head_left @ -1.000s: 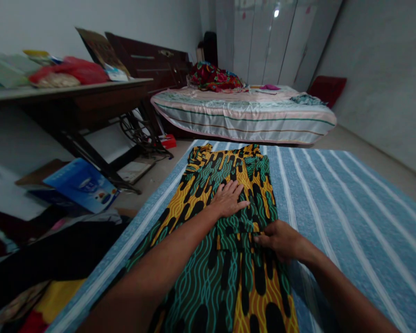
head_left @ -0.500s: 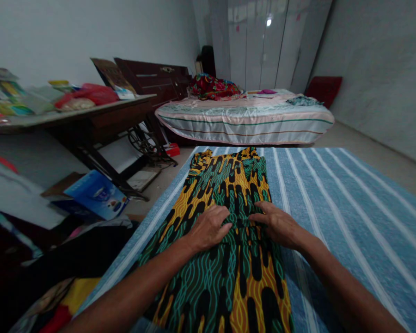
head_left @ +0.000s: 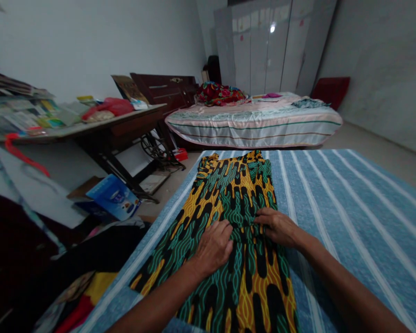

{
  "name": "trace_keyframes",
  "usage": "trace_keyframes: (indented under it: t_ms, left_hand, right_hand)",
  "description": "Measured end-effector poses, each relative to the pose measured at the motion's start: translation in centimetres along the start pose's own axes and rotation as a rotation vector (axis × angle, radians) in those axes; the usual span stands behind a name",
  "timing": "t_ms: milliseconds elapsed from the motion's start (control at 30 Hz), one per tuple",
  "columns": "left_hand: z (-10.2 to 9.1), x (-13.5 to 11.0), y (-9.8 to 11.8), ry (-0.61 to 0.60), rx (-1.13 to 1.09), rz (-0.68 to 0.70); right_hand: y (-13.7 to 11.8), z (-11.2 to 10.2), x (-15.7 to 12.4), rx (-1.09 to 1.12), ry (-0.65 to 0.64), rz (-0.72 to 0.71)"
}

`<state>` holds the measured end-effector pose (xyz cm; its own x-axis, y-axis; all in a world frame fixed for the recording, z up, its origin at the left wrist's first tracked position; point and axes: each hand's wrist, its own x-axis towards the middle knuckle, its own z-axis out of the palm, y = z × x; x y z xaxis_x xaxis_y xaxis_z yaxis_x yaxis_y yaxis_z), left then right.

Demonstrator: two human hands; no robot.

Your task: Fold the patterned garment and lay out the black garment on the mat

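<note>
A dress (head_left: 242,194) patterned in black, green and yellow lies lengthwise on a blue and white striped cover (head_left: 353,222). Across its middle runs a gathered band at the waist. My left hand (head_left: 214,246) is at the left part of this band, fingers curled down into the cloth. On the right edge of the band, my right hand (head_left: 276,226) has thumb and fingers drawn together on the fabric. A gap of patterned cloth separates the two hands. The fingertips of both are partly hidden.
A second bed (head_left: 256,129) stands beyond, with a red floral bundle (head_left: 220,94) on it. To the left is a sewing machine table (head_left: 125,124) loaded with bags and papers. Below it sit a blue box (head_left: 114,199) and a heap of clothes (head_left: 100,259).
My right hand's fingers, spread apart before, have closed together on the waistband. My left hand's fingers have curled in more. The whole view has shifted slightly.
</note>
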<state>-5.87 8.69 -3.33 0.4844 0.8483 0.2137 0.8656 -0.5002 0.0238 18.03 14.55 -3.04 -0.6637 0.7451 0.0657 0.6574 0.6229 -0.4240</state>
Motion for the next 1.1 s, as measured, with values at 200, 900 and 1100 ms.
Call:
trace_keyframes:
  t_ms: [200,900,1100]
  left_hand:
    - [0.3,-0.3,-0.5,0.063,-0.021,0.011]
    - [0.6,0.4,-0.3,0.051,-0.400,-0.351]
    - [0.2,0.5,-0.3,0.033,-0.323,-0.404]
  right_hand:
    - [0.4,0.2,0.0,0.002,0.016,-0.005]
    - [1.2,1.1,0.3,-0.032,0.031,-0.038]
    - [1.4,1.1,0.3,-0.026,0.032,-0.041]
